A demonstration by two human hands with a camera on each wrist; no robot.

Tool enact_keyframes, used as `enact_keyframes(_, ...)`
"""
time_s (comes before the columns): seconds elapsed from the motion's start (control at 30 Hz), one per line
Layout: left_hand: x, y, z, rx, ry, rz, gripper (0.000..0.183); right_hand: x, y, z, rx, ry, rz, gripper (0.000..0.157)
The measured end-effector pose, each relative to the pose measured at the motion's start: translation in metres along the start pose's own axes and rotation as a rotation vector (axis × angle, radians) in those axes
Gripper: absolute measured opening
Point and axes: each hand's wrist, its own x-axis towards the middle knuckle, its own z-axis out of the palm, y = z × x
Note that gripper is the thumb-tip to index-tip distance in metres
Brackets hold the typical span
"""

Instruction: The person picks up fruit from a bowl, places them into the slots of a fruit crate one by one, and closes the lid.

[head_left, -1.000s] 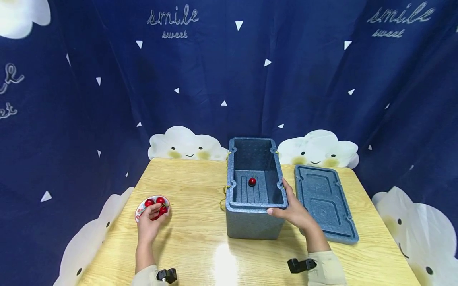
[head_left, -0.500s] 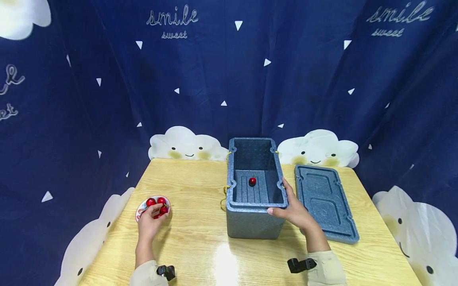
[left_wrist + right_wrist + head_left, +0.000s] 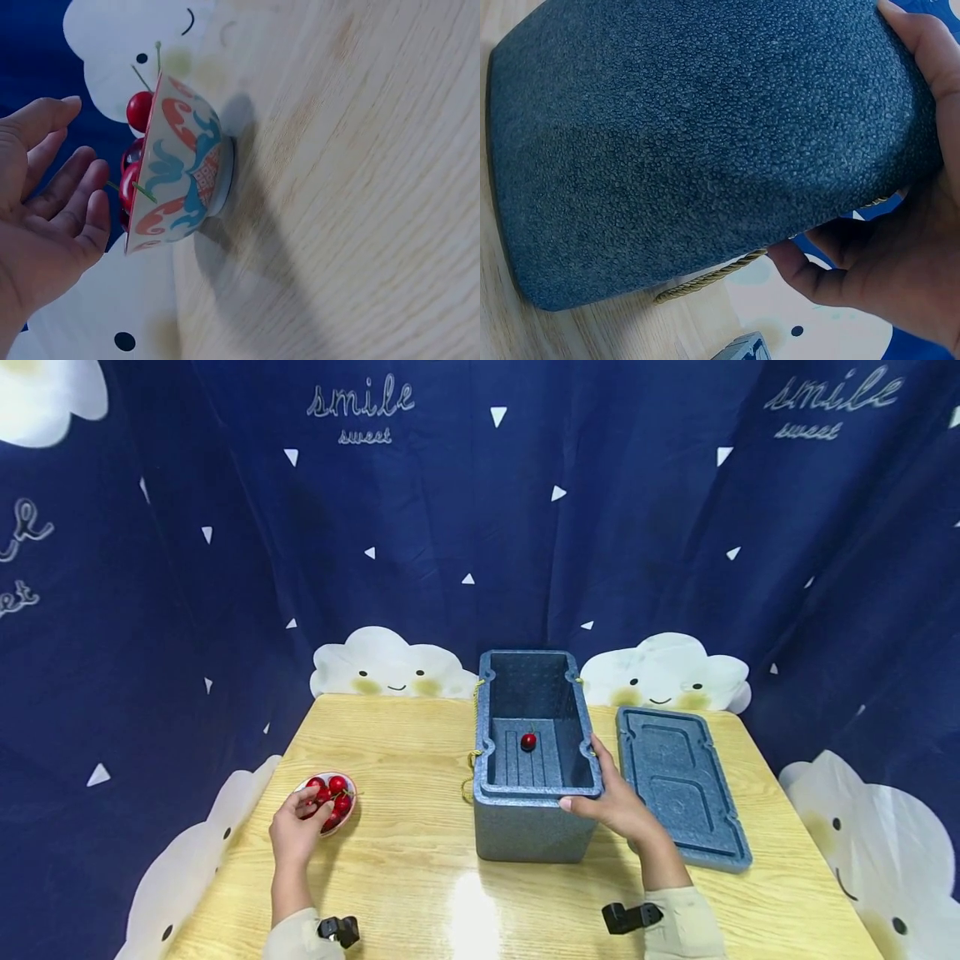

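Observation:
My left hand [image 3: 295,831] hovers at the left of a small patterned bowl [image 3: 180,165] heaped with red cherries [image 3: 342,802]. In the left wrist view its fingers bend loosely beside the rim, with nothing between them. Green stems poke out over the bowl's edge. Around the near right corner of a deep blue-grey foam box [image 3: 528,827], my right hand [image 3: 618,810] grips with the thumb on the front and the fingers along the side. A single cherry [image 3: 528,742] lies on the ribbed floor of the box.
To the right of the box the matching lid [image 3: 678,785] lies on the wooden table [image 3: 405,877]. A twisted gold cord [image 3: 712,277] hangs along the box's side. Behind the table hangs a dark blue curtain [image 3: 420,510] with cloud prints.
My left hand has drawn back to the left over the bowl, and its fingers have spread, so more cherries show. The right hand and the box have stayed put.

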Motion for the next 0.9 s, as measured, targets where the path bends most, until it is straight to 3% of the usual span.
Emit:
enact_keyframes(0.33,0.015,-0.013,0.003,-0.035,0.113,-0.03,0.035,-0.001,0.003,0.0,0.021,-0.012,-0.003,0.112)
enact_keyframes(0.5,0.025,-0.017,0.002,-0.004,0.098,-0.027,0.039,-0.007,-0.013,-0.001,0.038,-0.021,0.008,0.11)
enact_keyframes(0.7,0.033,-0.019,0.0,0.037,0.061,-0.037,0.045,-0.001,0.003,0.0,0.033,-0.004,-0.014,0.112)
enact_keyframes(0.9,0.037,-0.022,0.004,0.038,0.074,-0.029,0.045,-0.001,0.004,0.001,0.04,0.001,-0.019,0.111)
